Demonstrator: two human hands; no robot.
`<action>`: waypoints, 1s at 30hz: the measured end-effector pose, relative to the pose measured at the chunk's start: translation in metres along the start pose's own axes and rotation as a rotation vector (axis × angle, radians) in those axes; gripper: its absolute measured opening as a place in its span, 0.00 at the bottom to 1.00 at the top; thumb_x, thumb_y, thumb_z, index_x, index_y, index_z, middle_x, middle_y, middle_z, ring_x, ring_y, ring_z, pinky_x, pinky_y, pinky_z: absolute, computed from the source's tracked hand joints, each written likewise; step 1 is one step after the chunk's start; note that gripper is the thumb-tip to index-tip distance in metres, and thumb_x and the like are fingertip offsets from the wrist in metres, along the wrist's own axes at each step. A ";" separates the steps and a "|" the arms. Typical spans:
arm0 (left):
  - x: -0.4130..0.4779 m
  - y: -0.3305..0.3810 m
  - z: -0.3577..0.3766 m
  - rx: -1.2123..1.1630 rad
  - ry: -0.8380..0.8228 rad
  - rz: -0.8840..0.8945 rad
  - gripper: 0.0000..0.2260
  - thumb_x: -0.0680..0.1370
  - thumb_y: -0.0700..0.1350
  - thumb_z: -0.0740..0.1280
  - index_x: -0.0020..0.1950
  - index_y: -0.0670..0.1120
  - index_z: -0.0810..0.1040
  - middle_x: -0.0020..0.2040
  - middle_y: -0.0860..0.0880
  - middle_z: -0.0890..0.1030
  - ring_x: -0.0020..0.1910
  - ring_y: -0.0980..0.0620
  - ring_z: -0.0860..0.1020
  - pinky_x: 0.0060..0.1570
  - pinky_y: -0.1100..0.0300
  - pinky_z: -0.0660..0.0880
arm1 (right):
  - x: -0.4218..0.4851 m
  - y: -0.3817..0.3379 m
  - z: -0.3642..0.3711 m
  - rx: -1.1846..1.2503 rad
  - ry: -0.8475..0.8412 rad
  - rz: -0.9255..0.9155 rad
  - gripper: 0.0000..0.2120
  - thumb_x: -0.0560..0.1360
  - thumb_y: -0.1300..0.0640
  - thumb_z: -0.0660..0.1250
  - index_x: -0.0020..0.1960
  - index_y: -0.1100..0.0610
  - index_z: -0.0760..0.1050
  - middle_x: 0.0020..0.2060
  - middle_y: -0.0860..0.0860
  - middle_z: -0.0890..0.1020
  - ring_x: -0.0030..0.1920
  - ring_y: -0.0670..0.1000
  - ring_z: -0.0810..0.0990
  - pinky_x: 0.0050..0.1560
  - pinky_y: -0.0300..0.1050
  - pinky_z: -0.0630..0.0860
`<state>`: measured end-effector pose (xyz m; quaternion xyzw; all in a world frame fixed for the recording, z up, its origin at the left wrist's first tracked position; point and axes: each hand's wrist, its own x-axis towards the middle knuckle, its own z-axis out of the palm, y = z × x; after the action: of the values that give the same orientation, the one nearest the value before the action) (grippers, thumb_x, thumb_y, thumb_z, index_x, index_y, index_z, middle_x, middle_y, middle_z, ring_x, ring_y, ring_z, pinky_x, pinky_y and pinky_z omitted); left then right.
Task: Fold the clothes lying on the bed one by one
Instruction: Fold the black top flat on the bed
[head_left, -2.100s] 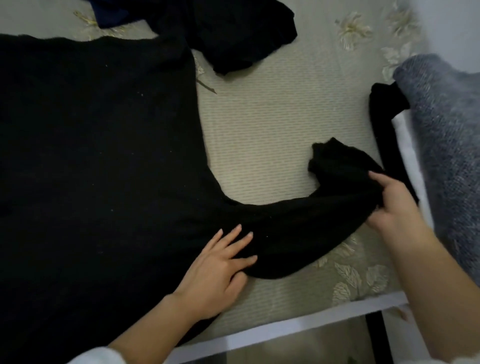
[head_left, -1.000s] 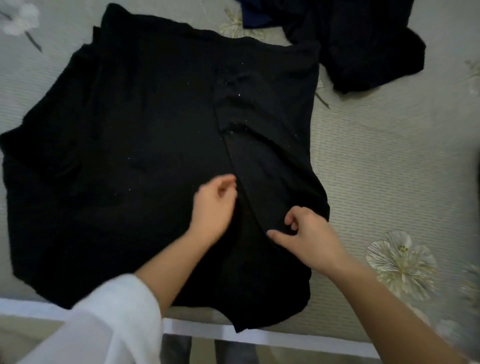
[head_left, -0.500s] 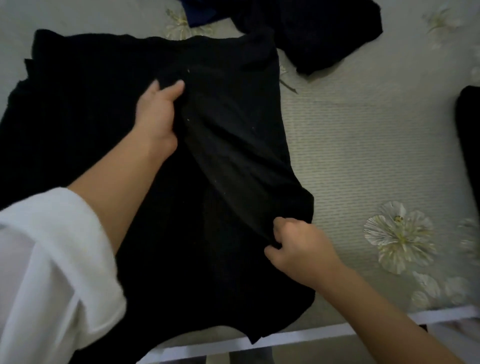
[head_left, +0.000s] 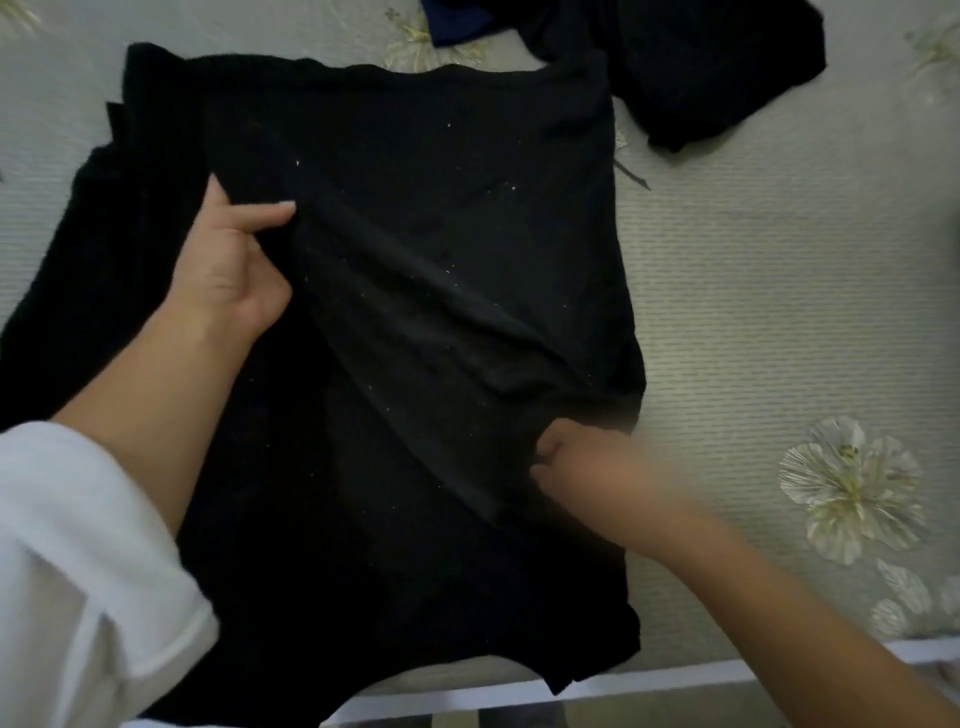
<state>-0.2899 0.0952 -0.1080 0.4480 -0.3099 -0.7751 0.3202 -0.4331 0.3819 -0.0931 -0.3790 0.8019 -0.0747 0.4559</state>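
Observation:
A large black garment (head_left: 426, 171) lies spread across the bed, its right side folded over onto the middle. My left hand (head_left: 228, 260) grips the folded layer's upper left edge, thumb on top of the cloth. My right hand (head_left: 587, 467), blurred by motion, pinches the lower end of the same folded layer near the garment's right edge. The fabric between my hands is pulled into a diagonal crease.
Another black garment (head_left: 717, 67) lies crumpled at the top right, with a dark blue piece (head_left: 457, 21) beside it. The bedsheet (head_left: 779, 291) is pale with flower prints. The bed's white front edge (head_left: 675, 680) runs along the bottom.
The sleeve that lay out to the right has been folded onto the garment's body. My left hand moved up to grip the fold's top edge while my right holds its lower end.

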 end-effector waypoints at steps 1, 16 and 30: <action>0.002 0.003 -0.001 0.047 0.008 -0.009 0.28 0.71 0.27 0.59 0.61 0.55 0.77 0.60 0.48 0.81 0.58 0.46 0.80 0.54 0.50 0.78 | 0.002 0.001 -0.001 0.005 0.008 0.021 0.08 0.75 0.49 0.66 0.52 0.50 0.72 0.34 0.47 0.80 0.37 0.45 0.78 0.42 0.44 0.76; 0.048 0.031 -0.017 0.210 0.232 -0.146 0.18 0.72 0.32 0.59 0.55 0.48 0.78 0.53 0.48 0.79 0.49 0.51 0.79 0.38 0.60 0.78 | 0.042 -0.056 0.018 -0.233 0.367 -0.247 0.26 0.75 0.49 0.66 0.70 0.53 0.67 0.65 0.50 0.71 0.65 0.51 0.69 0.65 0.49 0.70; 0.028 -0.002 -0.050 1.745 -0.288 0.388 0.26 0.82 0.55 0.53 0.78 0.57 0.47 0.79 0.50 0.40 0.76 0.47 0.36 0.73 0.46 0.40 | 0.078 -0.091 0.050 -0.464 0.139 -0.042 0.36 0.78 0.36 0.49 0.75 0.44 0.29 0.73 0.52 0.26 0.72 0.54 0.24 0.72 0.57 0.30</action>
<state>-0.2563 0.0654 -0.1438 0.3700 -0.8945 -0.2459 -0.0499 -0.3677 0.2769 -0.1317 -0.4840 0.8190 0.0762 0.2986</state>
